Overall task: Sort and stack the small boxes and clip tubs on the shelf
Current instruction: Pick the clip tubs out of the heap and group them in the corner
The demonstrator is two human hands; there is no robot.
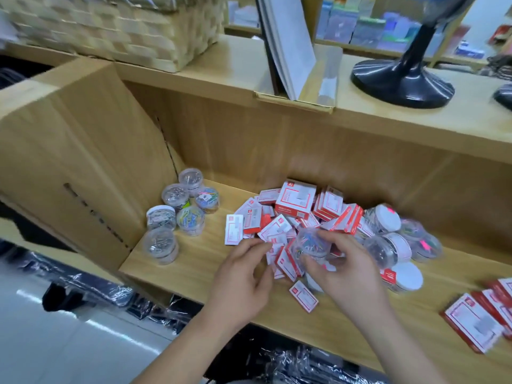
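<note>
A loose pile of small red-and-white boxes [296, 214] lies in the middle of the wooden shelf [194, 261]. Clear clip tubs [393, 245] lie tumbled at the pile's right side. Several tubs stand upright in a group [177, 209] at the shelf's left end, some stacked. My right hand [343, 270] grips a clear tub of coloured clips [313, 242] just above the pile's front. My left hand [243, 270] hovers beside it with fingers loosely curled, its fingertips near the small boxes, holding nothing. One box [304, 296] lies alone near the front edge.
A big cardboard carton [77, 151] bounds the shelf's left end. More red-and-white boxes [482, 320] lie at the far right front. On the upper shelf stand a woven basket [116, 31], a display box of white sheets [293, 51] and a black stand base [401, 81].
</note>
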